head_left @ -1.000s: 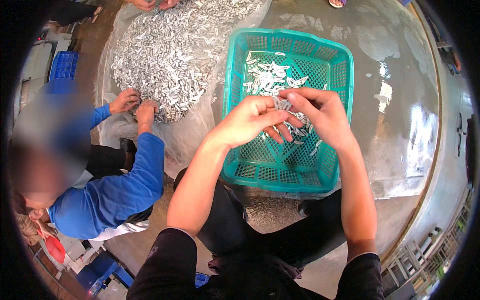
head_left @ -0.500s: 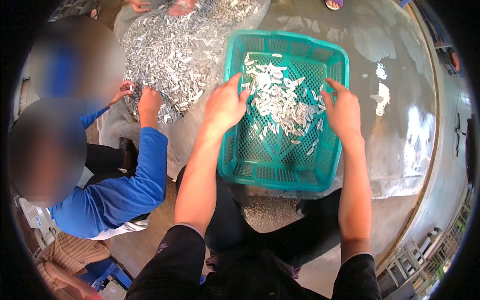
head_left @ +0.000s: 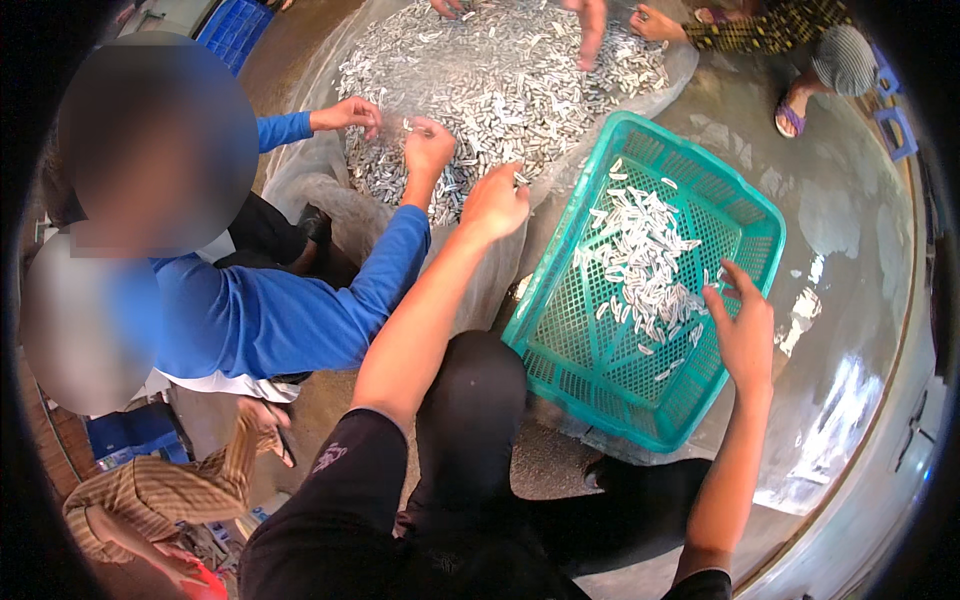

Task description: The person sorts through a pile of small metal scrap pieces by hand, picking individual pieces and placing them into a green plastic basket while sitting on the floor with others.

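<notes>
My left hand is at the right edge of a heap of small, elongated, whitish-grey pieces on a clear plastic sheet. Its fingers are pinched together, and a small whitish piece shows at the fingertips. A green plastic basket stands between my arms, tilted in view, with similar pale pieces scattered over its mesh bottom. Over the basket's right side hangs my right hand, thumb and forefinger apart. A few pieces lie close to those fingertips; I see none held.
Close on my left, a blue-sleeved co-worker's hand is at the heap, near my left hand. Other people's hands reach in from the far side. A sandalled foot is at the far right, and the floor there looks wet.
My view has turned left, showing more of the heap. My left hand has left the basket's left side for the heap's edge and now pinches a piece. My right hand stays over the basket.
</notes>
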A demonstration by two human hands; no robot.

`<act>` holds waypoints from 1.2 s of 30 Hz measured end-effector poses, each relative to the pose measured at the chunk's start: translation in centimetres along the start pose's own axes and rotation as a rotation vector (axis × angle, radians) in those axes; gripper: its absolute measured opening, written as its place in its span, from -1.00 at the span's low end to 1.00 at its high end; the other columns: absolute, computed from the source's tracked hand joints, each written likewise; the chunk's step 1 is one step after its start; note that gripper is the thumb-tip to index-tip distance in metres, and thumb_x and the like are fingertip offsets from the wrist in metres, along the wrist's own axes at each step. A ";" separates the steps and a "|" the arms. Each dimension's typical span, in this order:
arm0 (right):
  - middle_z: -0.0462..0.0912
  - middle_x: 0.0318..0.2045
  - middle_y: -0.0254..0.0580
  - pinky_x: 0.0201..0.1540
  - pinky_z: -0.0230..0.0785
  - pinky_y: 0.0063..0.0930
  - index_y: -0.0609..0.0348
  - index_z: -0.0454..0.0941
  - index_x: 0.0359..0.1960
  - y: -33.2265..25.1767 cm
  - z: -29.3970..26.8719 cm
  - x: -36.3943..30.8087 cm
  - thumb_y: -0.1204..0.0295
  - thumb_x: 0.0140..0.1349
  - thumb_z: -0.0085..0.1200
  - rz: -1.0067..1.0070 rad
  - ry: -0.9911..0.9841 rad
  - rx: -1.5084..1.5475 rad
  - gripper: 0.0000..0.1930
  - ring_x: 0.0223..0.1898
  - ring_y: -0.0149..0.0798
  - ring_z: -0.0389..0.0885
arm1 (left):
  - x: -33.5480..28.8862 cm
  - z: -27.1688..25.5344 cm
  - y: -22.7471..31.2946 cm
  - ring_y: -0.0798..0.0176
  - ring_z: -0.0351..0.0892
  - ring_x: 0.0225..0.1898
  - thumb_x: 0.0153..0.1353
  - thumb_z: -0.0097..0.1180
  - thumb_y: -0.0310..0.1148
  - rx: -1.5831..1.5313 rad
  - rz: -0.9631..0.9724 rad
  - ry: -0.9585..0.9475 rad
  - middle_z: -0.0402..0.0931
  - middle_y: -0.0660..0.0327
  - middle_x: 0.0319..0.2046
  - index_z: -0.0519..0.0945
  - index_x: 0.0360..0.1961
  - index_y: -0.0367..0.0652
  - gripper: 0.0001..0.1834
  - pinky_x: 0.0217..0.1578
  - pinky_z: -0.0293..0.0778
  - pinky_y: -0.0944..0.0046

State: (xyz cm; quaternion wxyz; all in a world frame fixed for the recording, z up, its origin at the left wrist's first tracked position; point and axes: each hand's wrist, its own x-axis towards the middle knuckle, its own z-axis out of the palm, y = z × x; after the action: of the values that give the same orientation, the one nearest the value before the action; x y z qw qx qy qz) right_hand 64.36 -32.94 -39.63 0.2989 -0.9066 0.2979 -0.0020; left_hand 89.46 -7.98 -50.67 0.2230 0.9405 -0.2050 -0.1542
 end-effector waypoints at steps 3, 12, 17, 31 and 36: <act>0.62 -0.08 0.09 -0.02 0.42 -0.22 0.23 0.48 0.08 0.4 0.8 -0.8 0.28 0.18 0.19 -0.069 -0.056 0.002 -0.54 -0.09 -0.01 0.62 | 6.0 0.5 -0.5 -0.14 0.46 0.03 0.01 0.20 -0.35 0.091 -0.061 0.264 0.50 -0.07 -0.06 0.53 -0.01 -0.20 -0.55 0.05 0.41 -0.02; 0.62 -0.08 0.12 0.01 0.40 -0.22 0.30 0.48 0.07 3.1 2.2 -3.7 0.36 0.16 0.20 -0.060 -0.223 0.102 -0.55 -0.06 -0.01 0.62 | 11.5 2.8 -1.7 -0.08 0.10 0.33 -0.07 0.33 0.09 0.697 0.124 -0.196 0.19 0.14 0.28 0.37 0.24 0.18 -0.20 0.19 0.18 -0.29; 0.62 -0.08 0.11 0.01 0.41 -0.25 0.28 0.48 0.07 1.9 1.3 -2.5 0.36 0.17 0.20 -0.131 -0.149 0.131 -0.56 -0.08 -0.02 0.62 | 10.5 4.3 -2.2 -0.06 0.40 0.14 0.01 0.25 -0.25 0.714 0.207 -0.181 0.40 0.10 0.10 0.61 -0.05 0.02 -0.59 0.06 0.38 -0.19; 0.63 -0.10 0.12 0.05 0.39 -0.25 0.29 0.48 0.07 3.5 1.6 -2.0 0.38 0.16 0.20 -0.128 -0.202 0.272 -0.56 -0.03 -0.05 0.61 | 12.7 -6.8 -0.8 0.37 0.61 -0.45 0.01 0.14 -0.62 -0.028 -0.049 -0.356 0.63 0.21 -0.35 0.61 0.00 -0.03 -0.53 -0.53 0.59 0.34; 0.63 -0.10 0.12 0.07 0.38 -0.25 0.30 0.49 0.07 3.3 1.8 -1.3 0.38 0.18 0.19 -0.132 -0.220 0.273 -0.57 -0.01 -0.05 0.61 | 13.0 -6.8 -1.3 0.41 0.60 -0.48 -0.02 -0.11 -0.71 -0.204 -0.051 -0.321 0.61 0.21 -0.40 0.56 0.04 -0.18 -0.45 -0.52 0.54 0.34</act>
State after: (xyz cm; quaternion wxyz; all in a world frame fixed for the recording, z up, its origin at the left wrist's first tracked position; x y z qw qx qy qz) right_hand 61.78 -33.39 -42.70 0.4491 -0.8700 0.2000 0.0372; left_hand 103.72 -10.37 -48.09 0.2779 0.8812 -0.1971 -0.3277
